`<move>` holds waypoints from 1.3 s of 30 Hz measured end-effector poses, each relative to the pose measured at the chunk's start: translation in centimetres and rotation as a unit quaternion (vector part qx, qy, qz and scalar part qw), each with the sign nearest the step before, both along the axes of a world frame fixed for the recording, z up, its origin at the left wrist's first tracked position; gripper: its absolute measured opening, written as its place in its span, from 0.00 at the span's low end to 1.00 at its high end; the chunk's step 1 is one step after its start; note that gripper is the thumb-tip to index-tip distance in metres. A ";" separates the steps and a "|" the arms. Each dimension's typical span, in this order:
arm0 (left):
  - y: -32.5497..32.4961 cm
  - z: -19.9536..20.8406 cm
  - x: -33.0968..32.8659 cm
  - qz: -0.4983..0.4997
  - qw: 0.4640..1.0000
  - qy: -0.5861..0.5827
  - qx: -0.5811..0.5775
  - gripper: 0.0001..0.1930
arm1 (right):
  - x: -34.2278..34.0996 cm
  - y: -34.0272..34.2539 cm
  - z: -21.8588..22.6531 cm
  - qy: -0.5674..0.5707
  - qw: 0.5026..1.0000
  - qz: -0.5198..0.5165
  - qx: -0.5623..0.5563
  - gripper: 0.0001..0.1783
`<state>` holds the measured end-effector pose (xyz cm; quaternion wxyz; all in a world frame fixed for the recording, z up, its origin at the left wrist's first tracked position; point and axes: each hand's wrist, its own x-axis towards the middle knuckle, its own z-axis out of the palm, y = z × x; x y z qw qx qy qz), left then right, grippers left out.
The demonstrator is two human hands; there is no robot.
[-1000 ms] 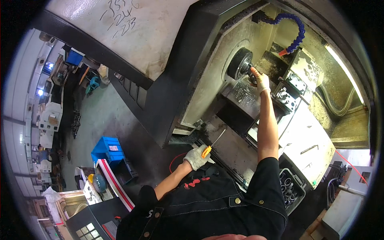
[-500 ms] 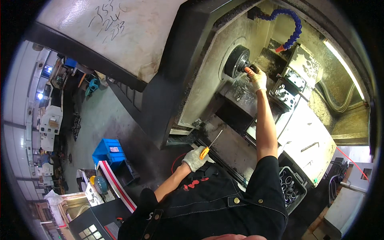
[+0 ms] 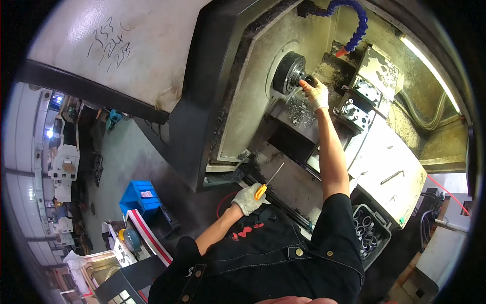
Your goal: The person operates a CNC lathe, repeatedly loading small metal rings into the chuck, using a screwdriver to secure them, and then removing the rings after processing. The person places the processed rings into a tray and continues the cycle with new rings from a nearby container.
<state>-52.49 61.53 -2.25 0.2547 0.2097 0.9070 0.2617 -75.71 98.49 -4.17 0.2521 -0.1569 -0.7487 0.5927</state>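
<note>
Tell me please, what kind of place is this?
Most likely a machine shop or factory floor. The right hand reaches to the round chuck inside an open metal-cutting machine, a blue jointed coolant hose hangs above, and a crate of metal rings stands beside it.

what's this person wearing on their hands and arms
Both the left hand and the right hand wear light, whitish knit work gloves that end at the wrist. The forearms are bare. Short black sleeves of a dark work shirt with light stitching, metal snap buttons and a red mark on the chest cover the upper arms.
</note>
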 end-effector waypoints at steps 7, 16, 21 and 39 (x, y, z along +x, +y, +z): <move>2.0 3.0 -3.0 0.020 0.999 0.040 0.016 0.15 | 2.7 0.3 -1.0 0.008 0.999 -0.016 -0.040 0.28; 8.9 5.8 -13.1 0.073 0.987 0.103 0.097 0.20 | 4.9 -3.6 0.0 0.098 0.992 0.054 -0.061 0.36; 10.3 5.1 -15.3 0.074 0.992 0.084 0.060 0.19 | 5.3 -4.9 2.7 0.115 0.940 0.094 -0.306 0.29; 11.0 5.5 -16.0 0.033 0.999 0.012 0.030 0.19 | 6.4 -3.4 1.0 0.072 0.819 0.147 -0.551 0.18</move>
